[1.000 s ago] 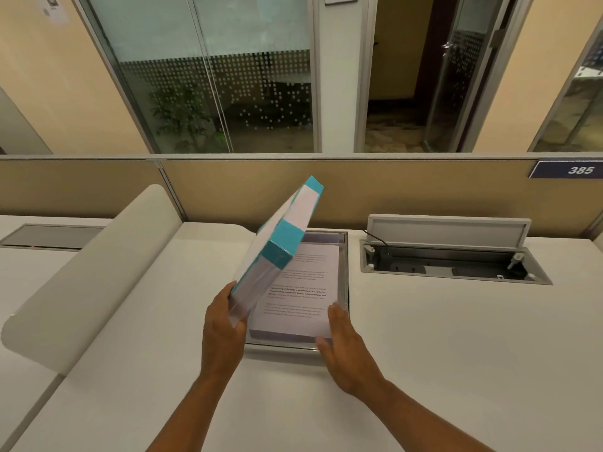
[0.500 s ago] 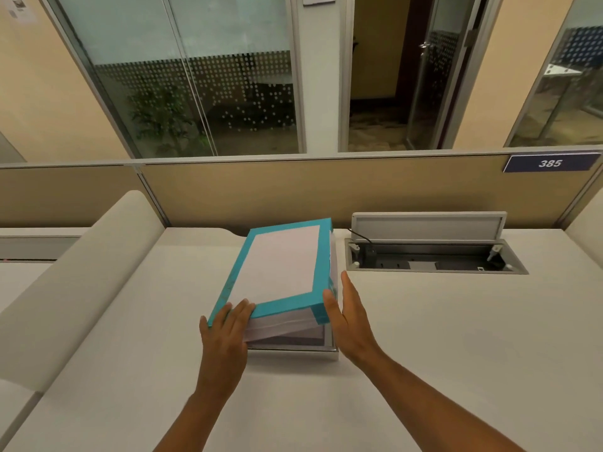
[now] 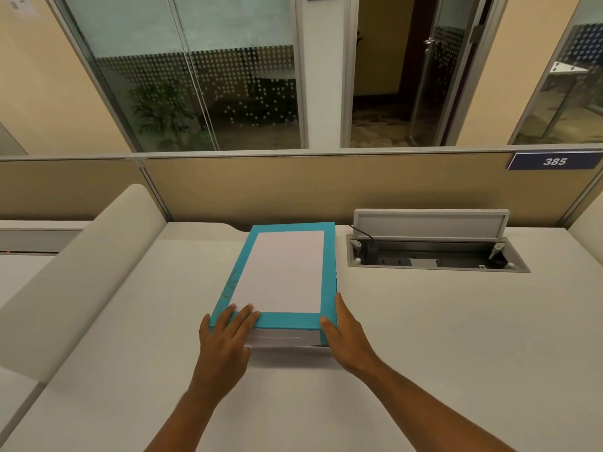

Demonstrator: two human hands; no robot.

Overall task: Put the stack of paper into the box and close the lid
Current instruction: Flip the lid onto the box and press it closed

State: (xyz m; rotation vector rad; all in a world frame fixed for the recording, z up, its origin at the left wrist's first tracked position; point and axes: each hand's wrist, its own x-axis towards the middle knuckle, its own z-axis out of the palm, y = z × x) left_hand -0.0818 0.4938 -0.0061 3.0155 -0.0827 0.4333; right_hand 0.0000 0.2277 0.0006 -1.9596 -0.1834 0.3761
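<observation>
The box [image 3: 287, 336] is seen near the middle of the desk [image 3: 424, 321], with its teal lid [image 3: 284, 272] laid flat over it; the stack of paper is judged to be inside, a white edge showing under the near rim. The closing step is in hand. The left hand [image 3: 228, 337] is spread flat on the lid's near left corner, nothing grasped; the right hand [image 3: 346, 331] is pressed open against the near right side. An even downward press is called for next. An open cable tray [image 3: 437, 256] lies to the right.
</observation>
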